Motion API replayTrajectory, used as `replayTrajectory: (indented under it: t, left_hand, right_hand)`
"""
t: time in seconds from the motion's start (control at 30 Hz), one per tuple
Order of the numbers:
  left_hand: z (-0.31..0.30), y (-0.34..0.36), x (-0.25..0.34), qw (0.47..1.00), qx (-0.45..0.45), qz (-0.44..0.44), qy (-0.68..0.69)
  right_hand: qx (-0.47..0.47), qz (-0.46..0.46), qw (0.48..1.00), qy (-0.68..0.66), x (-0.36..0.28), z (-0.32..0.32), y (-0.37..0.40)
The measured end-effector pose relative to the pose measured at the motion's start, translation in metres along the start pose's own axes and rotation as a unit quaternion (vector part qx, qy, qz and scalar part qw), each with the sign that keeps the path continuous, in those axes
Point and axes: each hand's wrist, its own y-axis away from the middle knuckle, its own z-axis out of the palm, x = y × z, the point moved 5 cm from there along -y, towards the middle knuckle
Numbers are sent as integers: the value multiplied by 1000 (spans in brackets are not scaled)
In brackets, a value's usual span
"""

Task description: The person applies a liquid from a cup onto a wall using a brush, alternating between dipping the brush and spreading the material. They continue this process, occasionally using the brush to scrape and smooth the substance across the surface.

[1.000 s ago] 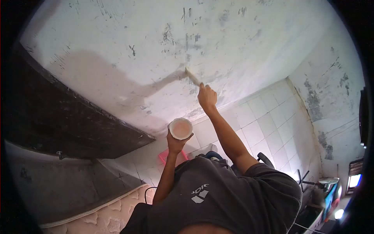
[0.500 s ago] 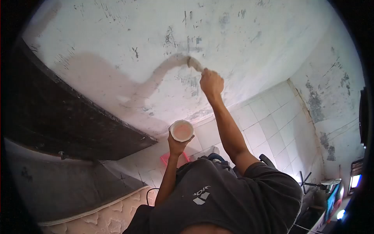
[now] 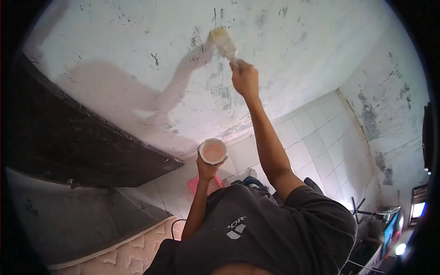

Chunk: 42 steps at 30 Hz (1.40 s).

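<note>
My right hand [image 3: 245, 79] is closed round the handle of a paintbrush [image 3: 224, 43], raised in front of me. The brush is a little blurred, its pale yellowish bristles right at the wall [image 3: 275, 59]. That wall is whitish, with dark scraped and flaked patches around the bristles. Lower down, my left hand [image 3: 209, 169] grips a round, pale cup [image 3: 213, 151] from below and the side. Inside the cup, pinkish-white paint shows, and its rim looks crusted.
A dark panel [image 3: 82, 133] juts out at the left, above a quilted pink mattress [image 3: 123, 252]. Pale tiles [image 3: 305, 137] cover the floor, where a pink container [image 3: 201, 184] sits below the cup. A second patchy wall [image 3: 389, 119] stands at the right.
My right hand has moved the brush up and slightly left along the wall, its flat side now turned more toward me. My left hand with the cup has barely moved.
</note>
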Motion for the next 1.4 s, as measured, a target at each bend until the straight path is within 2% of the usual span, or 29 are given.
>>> replayTrajectory:
  t: [0.07, 0.13, 0.2, 0.23, 0.3, 0.33, 0.4, 0.47, 0.53, 0.57, 0.6, 0.67, 0.7, 0.83, 0.87, 0.93, 1.0, 1.13, 1.2, 1.3, 1.4]
  left_hand:
    - [2, 0, -2, 1000, 0, -17, -1]
    - [2, -1, -8, 1000, 0, -15, 2]
    - [2, -2, -8, 1000, 1, -14, 5]
    - [1, -1, -6, 1000, 4, -15, -6]
    - [3, -2, -3, 1000, 5, -14, -15]
    - [4, -2, -3, 1000, 3, -7, -14]
    - [5, -2, -5, 1000, -2, 3, -12]
    - [5, 0, -8, 1000, 0, 1, -9]
    - [4, 3, -3, 1000, 6, 13, -26]
    - [3, 2, 0, 999, 12, 18, -43]
    - [1, 0, 6, 999, 18, 26, -41]
    - [-1, 3, 10, 999, 18, -12, -30]
    - [-1, 4, 1, 1000, 16, -12, -2]
    - [-4, 6, -9, 1000, 7, -20, 2]
    - [-4, 5, -2, 1000, 9, -14, -3]
    - [-5, 4, 2, 1000, 13, -7, -9]
    - [-5, 4, 2, 1000, 20, 5, 0]
    - [-5, 8, -9, 1000, 12, 9, -13]
    - [-2, 8, -8, 1000, 0, 14, 13]
    - [-1, 10, 8, 1000, -5, 25, -17]
    - [1, 13, 4, 1000, 2, 29, -1]
  right_hand:
    - [-52, 9, 995, -86, 31, 29, 12]
    - [-144, 168, 961, -163, 94, 76, 38]
    - [-180, 265, 921, -220, 103, 78, 72]
    - [-180, 265, 922, -220, 105, 77, 82]
    - [-229, 338, 895, -181, 138, 93, 111]
    - [-227, 337, 895, -182, 152, 100, 121]
    - [-288, 352, 888, -70, 185, 115, 144]
    - [-277, 269, 922, 30, 210, 123, 162]
    - [-208, 180, 950, 145, 219, 125, 179]
    - [-258, 268, 926, 70, 212, 118, 180]
    - [-255, 258, 929, 68, 201, 115, 167]
    - [-255, 198, 944, 64, 172, 111, 150]
    - [-194, 122, 972, 59, 146, 103, 130]
    - [-147, 95, 984, -22, 57, 62, 51]
    - [-158, 132, 977, -54, 37, 48, 38]
    - [-136, 105, 983, -59, 29, 46, 16]
    - [-154, 172, 962, -149, 12, 36, -3]
    - [-160, 162, 953, -201, -24, 16, -28]
    - [-108, 144, 940, -290, -48, -4, -40]
    - [-57, 73, 942, -323, -84, -37, -61]
    - [-47, 49, 946, -317, -89, -44, -75]
